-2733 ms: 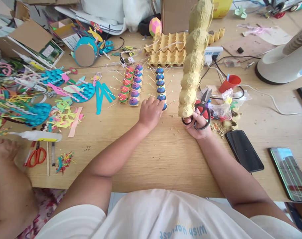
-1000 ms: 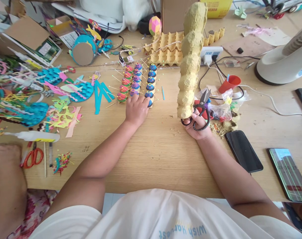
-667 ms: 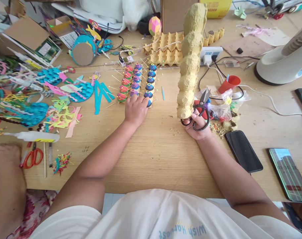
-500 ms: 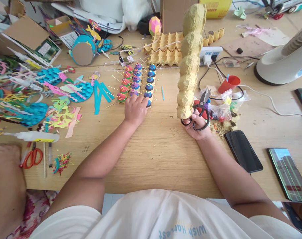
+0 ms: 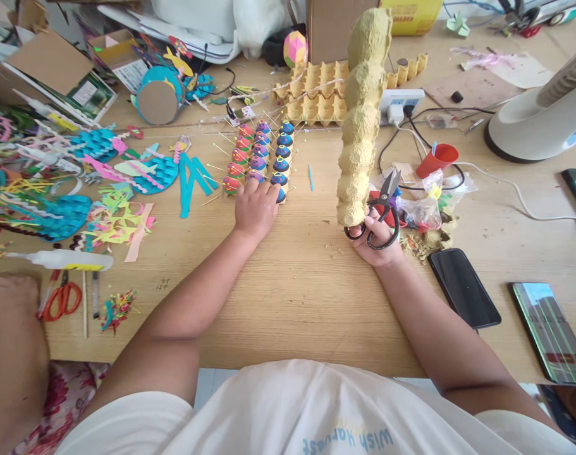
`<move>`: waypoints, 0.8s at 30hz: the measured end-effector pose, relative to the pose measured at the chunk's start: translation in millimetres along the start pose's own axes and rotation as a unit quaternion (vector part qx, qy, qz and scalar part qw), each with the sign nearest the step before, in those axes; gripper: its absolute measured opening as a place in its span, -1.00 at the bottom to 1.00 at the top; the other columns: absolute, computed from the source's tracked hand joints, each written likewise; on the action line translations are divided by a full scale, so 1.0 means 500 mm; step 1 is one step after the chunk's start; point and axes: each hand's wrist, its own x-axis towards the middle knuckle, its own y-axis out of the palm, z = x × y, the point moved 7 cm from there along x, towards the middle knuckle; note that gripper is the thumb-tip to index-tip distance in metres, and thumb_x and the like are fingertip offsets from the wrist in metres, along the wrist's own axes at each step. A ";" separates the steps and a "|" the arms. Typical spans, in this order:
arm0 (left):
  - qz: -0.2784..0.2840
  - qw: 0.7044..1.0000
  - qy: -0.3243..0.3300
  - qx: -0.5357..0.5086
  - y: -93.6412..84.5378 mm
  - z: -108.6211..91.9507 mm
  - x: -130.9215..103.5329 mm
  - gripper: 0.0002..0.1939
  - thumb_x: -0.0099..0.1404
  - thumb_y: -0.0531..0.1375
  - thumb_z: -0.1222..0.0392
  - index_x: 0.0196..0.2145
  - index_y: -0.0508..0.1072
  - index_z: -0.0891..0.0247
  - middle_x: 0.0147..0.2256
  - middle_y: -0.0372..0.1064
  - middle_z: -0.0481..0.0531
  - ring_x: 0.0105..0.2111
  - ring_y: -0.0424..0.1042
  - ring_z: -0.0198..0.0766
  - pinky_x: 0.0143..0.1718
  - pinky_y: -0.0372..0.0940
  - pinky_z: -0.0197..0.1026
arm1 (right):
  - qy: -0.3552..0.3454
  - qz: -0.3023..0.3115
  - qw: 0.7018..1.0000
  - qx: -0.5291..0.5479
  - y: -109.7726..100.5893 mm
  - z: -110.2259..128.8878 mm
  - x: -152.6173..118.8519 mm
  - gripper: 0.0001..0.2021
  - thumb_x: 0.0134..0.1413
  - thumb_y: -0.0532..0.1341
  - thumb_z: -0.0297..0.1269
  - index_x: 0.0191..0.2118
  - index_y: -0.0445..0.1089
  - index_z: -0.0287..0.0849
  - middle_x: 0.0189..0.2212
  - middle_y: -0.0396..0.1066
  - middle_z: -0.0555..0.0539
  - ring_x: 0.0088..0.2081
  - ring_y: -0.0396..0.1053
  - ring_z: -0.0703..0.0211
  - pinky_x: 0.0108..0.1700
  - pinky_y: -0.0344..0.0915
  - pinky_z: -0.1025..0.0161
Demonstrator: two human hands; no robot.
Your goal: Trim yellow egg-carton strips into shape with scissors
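Note:
My left hand [image 5: 258, 213] is closed over the near end of a blue-painted egg-carton strip [image 5: 282, 163], its fingertips partly hidden. Just left of that stand a purple-painted strip [image 5: 259, 149] and a red-painted strip [image 5: 239, 155], with thin pin-like sticks poking out. Raised at the right, my right hand [image 5: 380, 246] grips black-handled scissors [image 5: 387, 203] together with a long unpainted yellow egg-carton strip [image 5: 360, 120], which stands upright from the fingers. The scissor blades point up and away, beside the strip.
Uncut egg-carton trays [image 5: 318, 95] lie at the back. A black phone [image 5: 465, 287], a lit phone [image 5: 551, 332] and a red cup [image 5: 438, 160] are on the right. A glue bottle [image 5: 64, 260], orange scissors [image 5: 64, 300] and paper scraps lie left, near another person's limb [image 5: 12, 354].
My left hand has shifted slightly left, bringing the blue-painted strip nearer the purple one. My right hand, with the scissors and the yellow strip, has stayed almost still.

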 end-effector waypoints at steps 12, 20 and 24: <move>0.008 1.000 -0.010 -0.005 0.003 0.011 -0.002 -0.57 0.47 0.12 0.18 0.23 0.49 0.17 0.04 0.55 0.29 0.18 0.38 0.31 0.17 0.23 0.28 | 0.001 0.000 1.000 -0.003 0.003 0.000 0.000 -0.54 -0.20 0.61 -0.16 -0.28 0.34 -0.01 -0.51 0.36 0.19 -0.52 0.26 0.38 -0.40 0.34 0.33; -0.008 1.000 -0.009 -0.014 0.005 0.018 0.000 -0.56 0.44 0.14 0.19 0.23 0.51 0.14 0.02 0.55 0.28 0.18 0.38 0.32 0.16 0.24 0.32 | -0.002 0.003 1.000 -0.012 0.003 0.001 -0.001 -0.53 -0.17 0.60 -0.15 -0.27 0.32 -0.01 -0.51 0.36 0.20 -0.51 0.27 0.39 -0.38 0.37 0.37; -0.021 1.000 -0.003 -0.006 -0.007 0.015 -0.018 -0.47 0.44 0.18 0.19 0.34 0.41 0.11 0.14 0.50 0.27 0.19 0.37 0.30 0.16 0.26 0.29 | 0.000 0.008 1.000 -0.010 0.004 0.001 -0.001 -0.52 -0.19 0.62 -0.14 -0.28 0.32 -0.01 -0.52 0.35 0.21 -0.52 0.27 0.41 -0.38 0.37 0.40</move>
